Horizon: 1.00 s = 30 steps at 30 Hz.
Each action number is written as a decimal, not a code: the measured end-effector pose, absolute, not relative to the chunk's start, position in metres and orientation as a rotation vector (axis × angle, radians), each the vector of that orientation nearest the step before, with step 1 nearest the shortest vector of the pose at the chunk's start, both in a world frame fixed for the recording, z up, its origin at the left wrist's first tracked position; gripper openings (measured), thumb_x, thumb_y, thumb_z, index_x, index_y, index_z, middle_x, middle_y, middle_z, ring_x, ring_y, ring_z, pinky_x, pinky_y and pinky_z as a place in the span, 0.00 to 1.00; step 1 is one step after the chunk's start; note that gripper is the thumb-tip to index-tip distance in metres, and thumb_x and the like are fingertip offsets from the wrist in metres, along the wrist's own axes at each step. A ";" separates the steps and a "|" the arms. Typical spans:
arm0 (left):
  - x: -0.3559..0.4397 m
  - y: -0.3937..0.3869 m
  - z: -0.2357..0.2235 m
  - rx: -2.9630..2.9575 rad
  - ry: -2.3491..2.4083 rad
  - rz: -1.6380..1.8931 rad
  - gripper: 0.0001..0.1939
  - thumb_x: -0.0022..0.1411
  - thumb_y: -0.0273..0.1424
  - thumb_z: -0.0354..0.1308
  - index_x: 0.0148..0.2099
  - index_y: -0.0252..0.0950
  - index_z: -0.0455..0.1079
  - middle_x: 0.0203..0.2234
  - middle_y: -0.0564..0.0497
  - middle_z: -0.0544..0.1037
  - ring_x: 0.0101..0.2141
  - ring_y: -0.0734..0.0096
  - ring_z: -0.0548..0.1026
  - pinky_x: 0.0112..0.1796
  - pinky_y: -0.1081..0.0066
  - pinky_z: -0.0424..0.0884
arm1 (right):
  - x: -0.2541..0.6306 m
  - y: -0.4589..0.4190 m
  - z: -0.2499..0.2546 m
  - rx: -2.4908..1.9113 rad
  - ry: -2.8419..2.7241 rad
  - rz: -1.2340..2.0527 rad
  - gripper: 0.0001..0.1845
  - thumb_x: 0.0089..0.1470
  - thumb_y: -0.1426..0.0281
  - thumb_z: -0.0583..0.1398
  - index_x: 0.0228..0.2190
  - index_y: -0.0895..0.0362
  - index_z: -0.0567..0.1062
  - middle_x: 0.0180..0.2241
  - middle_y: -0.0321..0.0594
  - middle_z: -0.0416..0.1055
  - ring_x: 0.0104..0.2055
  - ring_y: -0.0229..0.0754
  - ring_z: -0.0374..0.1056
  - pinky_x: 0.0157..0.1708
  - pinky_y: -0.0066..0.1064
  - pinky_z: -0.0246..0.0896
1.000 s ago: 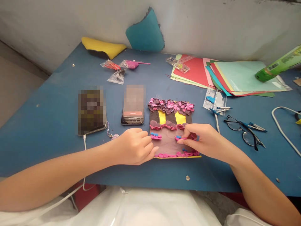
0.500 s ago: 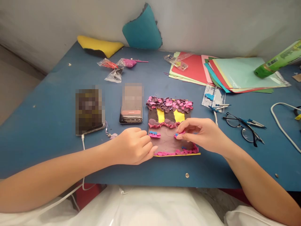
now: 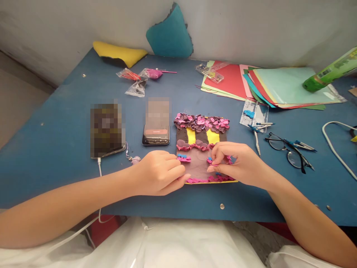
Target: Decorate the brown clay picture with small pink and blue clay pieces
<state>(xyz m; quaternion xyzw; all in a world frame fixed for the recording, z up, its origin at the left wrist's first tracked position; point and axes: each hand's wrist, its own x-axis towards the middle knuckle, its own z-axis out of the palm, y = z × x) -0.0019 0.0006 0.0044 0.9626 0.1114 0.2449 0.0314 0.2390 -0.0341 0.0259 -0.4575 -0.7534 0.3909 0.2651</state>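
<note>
A clay-covered panel [image 3: 196,167] lies flat on the blue table, with pink and dark petals along its top and yellow and dark stripes below them. On its mauve lower part sits a pink clay strip with blue dots [image 3: 184,158], just beside my left hand [image 3: 160,173]. That hand is closed, fingers curled over the panel's left edge; what is under the fingers is hidden. My right hand [image 3: 240,162] pinches a second pink clay strip [image 3: 209,160] with blue on it, on the right of the mauve part. Its fingers partly cover this strip.
Phones [image 3: 156,136] and a cabled device [image 3: 106,130] lie left. Behind are small plastic bags [image 3: 136,88] and yellow foam [image 3: 119,52]. To the right are coloured papers [image 3: 225,82], a clear case with blue clay [image 3: 248,113], clay tools [image 3: 255,130], glasses [image 3: 292,158] and a green tube [image 3: 329,72].
My right fingertips have shifted slightly on the pink strip, the thumb moving lower. My left hand stays at the panel's left edge, its fingers a little further over it.
</note>
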 end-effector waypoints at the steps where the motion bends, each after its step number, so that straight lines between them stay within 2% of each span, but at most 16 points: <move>1: -0.001 -0.001 0.004 2.898 0.356 0.770 0.13 0.66 0.29 0.48 0.28 0.35 0.67 0.15 0.55 0.68 0.17 0.74 0.64 0.20 0.71 0.59 | 0.237 -0.035 0.026 -1.221 -2.054 1.031 0.11 0.51 0.71 0.64 0.21 0.57 0.68 0.24 0.35 0.68 0.28 0.34 0.62 0.27 0.25 0.56; 4: 0.001 -0.006 0.003 2.674 0.401 0.794 0.10 0.67 0.32 0.50 0.41 0.32 0.69 0.16 0.56 0.70 0.18 0.76 0.67 0.22 0.74 0.62 | 0.229 -0.040 0.026 -1.193 -2.089 1.007 0.08 0.51 0.73 0.63 0.24 0.56 0.70 0.25 0.35 0.69 0.27 0.34 0.60 0.24 0.24 0.55; 7: 0.003 -0.011 0.003 2.477 0.461 0.733 0.12 0.68 0.34 0.50 0.46 0.32 0.69 0.16 0.57 0.69 0.18 0.78 0.66 0.22 0.77 0.62 | 0.220 -0.045 0.024 -1.168 -2.071 0.996 0.07 0.51 0.74 0.63 0.26 0.56 0.68 0.27 0.34 0.69 0.27 0.33 0.60 0.25 0.24 0.56; 12: 0.004 -0.015 0.005 2.326 0.447 0.670 0.10 0.67 0.32 0.52 0.39 0.34 0.74 0.20 0.55 0.74 0.20 0.79 0.67 0.24 0.79 0.63 | 0.209 -0.052 0.022 -1.120 -2.075 0.945 0.10 0.51 0.76 0.62 0.26 0.56 0.65 0.27 0.33 0.67 0.28 0.32 0.61 0.26 0.23 0.56; 16: 0.003 -0.015 0.006 2.303 0.449 0.733 0.11 0.66 0.29 0.52 0.34 0.35 0.74 0.20 0.54 0.75 0.21 0.79 0.69 0.26 0.79 0.64 | 0.207 -0.054 0.023 -1.118 -2.082 0.978 0.16 0.48 0.70 0.67 0.25 0.55 0.63 0.25 0.31 0.65 0.26 0.31 0.58 0.23 0.23 0.53; 22: 0.003 -0.013 0.008 2.249 0.472 0.662 0.09 0.65 0.30 0.53 0.36 0.34 0.74 0.20 0.53 0.76 0.20 0.78 0.68 0.24 0.78 0.64 | 0.208 -0.053 0.021 -1.128 -2.061 1.001 0.16 0.47 0.70 0.67 0.25 0.56 0.63 0.25 0.29 0.64 0.26 0.30 0.57 0.22 0.22 0.51; 26: 0.004 -0.013 0.009 2.257 0.423 0.649 0.11 0.65 0.27 0.53 0.33 0.34 0.74 0.20 0.53 0.75 0.21 0.78 0.68 0.25 0.78 0.64 | 0.207 -0.054 0.019 -1.166 -2.090 1.006 0.14 0.50 0.72 0.65 0.24 0.56 0.62 0.25 0.31 0.64 0.26 0.31 0.57 0.24 0.22 0.52; 30: 0.004 -0.014 0.008 2.268 0.439 0.680 0.10 0.65 0.27 0.52 0.32 0.33 0.73 0.20 0.54 0.74 0.20 0.79 0.67 0.25 0.79 0.64 | 0.206 -0.054 0.020 -1.149 -2.114 0.999 0.17 0.51 0.64 0.65 0.24 0.56 0.63 0.25 0.31 0.64 0.26 0.32 0.57 0.25 0.23 0.53</move>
